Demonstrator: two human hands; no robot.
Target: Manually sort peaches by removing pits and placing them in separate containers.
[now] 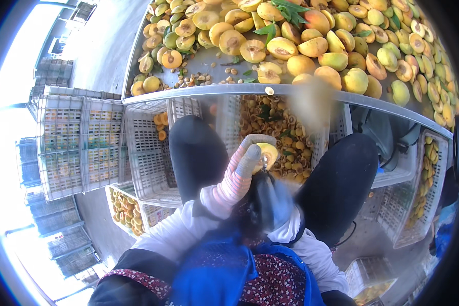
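My left hand (244,162), in a pink-and-grey striped glove, holds a halved yellow fruit (268,152) above my lap, cut face up. My right hand (271,196), in a dark glove and blurred by motion, sits just below it and grips a small metal tool (264,164) whose tip touches the fruit. Both hands hover between my knees, over a white crate (319,148) of pits and scraps.
A metal table (209,92) ahead carries a heap of whole and halved yellow fruits (311,48) with loose pits. Stacked white crates (81,148) stand to the left. Crates of fruit pieces sit at the lower left (125,209) and right (428,178). A yellowish blur (311,104) hangs by the table's edge.
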